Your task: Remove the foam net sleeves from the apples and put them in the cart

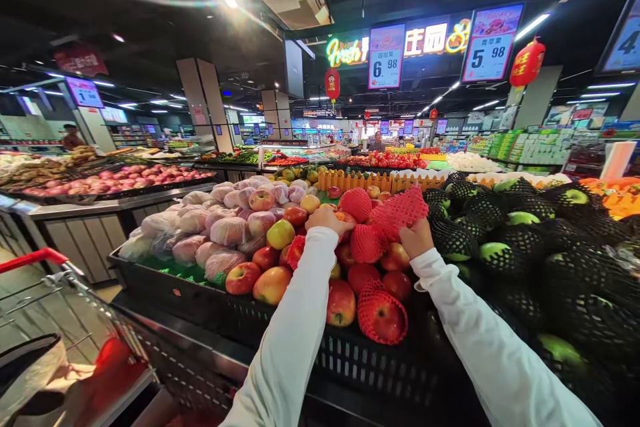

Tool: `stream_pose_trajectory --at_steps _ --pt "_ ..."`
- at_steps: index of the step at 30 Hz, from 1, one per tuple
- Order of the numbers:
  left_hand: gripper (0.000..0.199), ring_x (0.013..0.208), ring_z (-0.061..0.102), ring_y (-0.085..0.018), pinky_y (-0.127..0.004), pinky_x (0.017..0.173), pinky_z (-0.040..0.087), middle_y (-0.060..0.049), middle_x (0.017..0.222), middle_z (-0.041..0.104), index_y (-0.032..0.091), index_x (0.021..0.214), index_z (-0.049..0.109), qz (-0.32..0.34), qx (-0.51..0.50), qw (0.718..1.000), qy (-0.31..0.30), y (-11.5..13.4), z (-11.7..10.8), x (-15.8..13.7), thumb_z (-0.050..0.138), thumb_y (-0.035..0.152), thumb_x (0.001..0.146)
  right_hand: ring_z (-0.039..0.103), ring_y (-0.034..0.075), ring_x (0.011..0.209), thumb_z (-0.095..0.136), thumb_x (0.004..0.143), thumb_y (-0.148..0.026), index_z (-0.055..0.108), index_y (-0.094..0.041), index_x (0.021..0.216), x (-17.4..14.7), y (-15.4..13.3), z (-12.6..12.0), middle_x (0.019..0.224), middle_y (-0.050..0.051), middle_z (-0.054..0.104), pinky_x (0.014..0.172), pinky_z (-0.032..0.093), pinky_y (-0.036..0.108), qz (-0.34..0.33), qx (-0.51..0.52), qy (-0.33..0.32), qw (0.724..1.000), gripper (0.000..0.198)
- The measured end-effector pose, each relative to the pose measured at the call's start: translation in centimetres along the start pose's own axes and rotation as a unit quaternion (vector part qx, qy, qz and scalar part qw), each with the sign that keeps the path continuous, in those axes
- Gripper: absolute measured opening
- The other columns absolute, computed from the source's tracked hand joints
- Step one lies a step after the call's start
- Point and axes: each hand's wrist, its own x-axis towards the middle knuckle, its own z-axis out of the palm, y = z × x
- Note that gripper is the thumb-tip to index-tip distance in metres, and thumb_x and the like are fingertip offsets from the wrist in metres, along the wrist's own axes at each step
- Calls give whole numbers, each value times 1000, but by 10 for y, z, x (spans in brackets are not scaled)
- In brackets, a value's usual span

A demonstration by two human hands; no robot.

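My left hand (327, 219) is closed over the heap of loose apples, its fingers curled round a red-and-yellow apple (345, 216) that shows only in part. Pinched in my right hand (417, 238) is a red foam fruit net (400, 211), stretched out to the left above the pile. Other netted apples lie beside it, one of them an apple in a red net (384, 317) near the front. Bare red apples (341, 303) fill the black crate (280, 327) beneath my wrists. The undersides of both hands are hidden.
Plastic-wrapped apples (227, 229) are heaped on the left. Green fruit in black nets (495, 252) is piled on the right. A shopping cart with a red handle (35, 259) stands at lower left. A low yellow picket fence (350, 180) runs behind the crate.
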Motion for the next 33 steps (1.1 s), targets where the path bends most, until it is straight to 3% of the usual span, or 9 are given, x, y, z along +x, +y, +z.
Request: stream_pose_trajectory --at_steps 3,10,15,22,29,33 --pt "74 112 61 -37 -41 91 50 -21 121 64 12 113 67 -2 -34 999 37 0 -6 -3 71 67 63 65 26 91 48 61 -20 62 -17 70 0 -1 0 70 6 67 91 52 36 7 -16 1 1000 17" --pt "73 105 63 -33 -40 91 48 -17 109 68 14 103 67 -7 -105 986 127 1 -16 -9 60 77 69 68 27 94 51 64 -22 71 -17 83 -1 -4 4 94 7 74 95 51 43 6 -3 -79 997 28" --pt "73 110 61 -33 -41 93 47 -16 115 65 16 107 66 -11 -133 982 134 1 -19 -9 54 79 71 68 27 99 53 65 -21 74 -18 96 -1 -5 3 103 6 73 97 50 44 -13 -1 -71 997 37" --pt "70 110 59 -31 -39 96 46 -16 122 62 15 109 63 -30 -132 974 184 3 -22 -11 56 75 74 67 25 88 53 67 -23 69 -19 79 -1 -1 4 88 5 74 91 51 43 -19 -21 -93 995 21" --pt "72 108 60 -33 -42 94 46 -17 120 61 14 111 61 -42 -142 968 201 5 -23 -16 58 74 72 67 26 82 53 66 -21 70 -18 79 -2 -6 5 85 7 73 85 54 43 -23 -45 -87 995 22" --pt "72 110 59 -33 -42 95 47 -17 118 62 13 110 62 -32 -141 972 186 2 -19 -12 62 73 70 68 27 91 56 69 -24 73 -20 86 -3 -8 6 92 7 74 94 51 46 -45 -50 -89 994 25"
